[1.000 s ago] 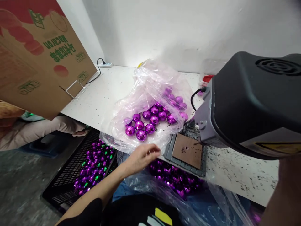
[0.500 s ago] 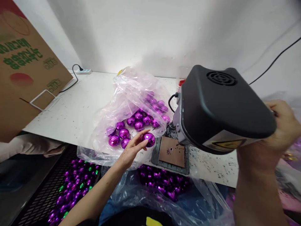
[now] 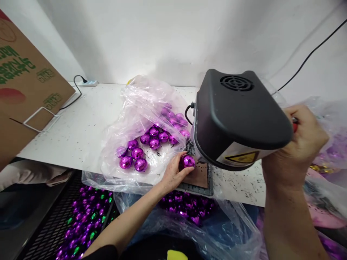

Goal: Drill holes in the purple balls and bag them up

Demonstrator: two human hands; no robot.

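My left hand [image 3: 175, 172] holds a shiny purple faceted ball [image 3: 187, 162] between thumb and fingers, over the brown plate [image 3: 199, 176] of the machine's base. To the right, my right hand [image 3: 305, 131] is wrapped round a handle, mostly hidden, at the side of the black machine head [image 3: 241, 112]. A bit of red shows by its fingers. Left of the base, several purple balls [image 3: 154, 143] lie in and around a clear plastic bag [image 3: 135, 108] on the white table [image 3: 94, 104].
A printed cardboard box [image 3: 29, 83] stands at the left, near a power strip [image 3: 88, 83]. Below the table edge are a black crate [image 3: 51, 216] with purple and green balls and a clear bag [image 3: 230, 224] with purple ones. Plastic bags [image 3: 333, 122] lie at the far right.
My left hand has carried the purple ball rightward from beside the bag to over the brown plate. The whole view has shifted, so the machine and box appear further left.
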